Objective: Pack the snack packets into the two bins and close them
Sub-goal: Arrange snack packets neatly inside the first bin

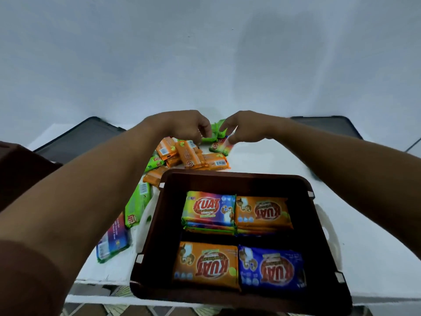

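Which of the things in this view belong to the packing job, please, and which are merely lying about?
Part of the job:
- brown bin, four stacks of KUAT packets inside
- loose packets on the white table
- left hand and right hand, both at the green packets
- two dark lids, probably the bins'

Lying about:
- nothing clearly visible

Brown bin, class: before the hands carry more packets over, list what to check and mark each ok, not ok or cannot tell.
1. Brown bin open: ok.
2. Room above the four stacks inside: ok.
3. Left hand gripping a packet: cannot tell.
4. Right hand touching the rainbow packet: ok.
5. Loose packets all packed: not ok.
6. Dark lids on bins: not ok.
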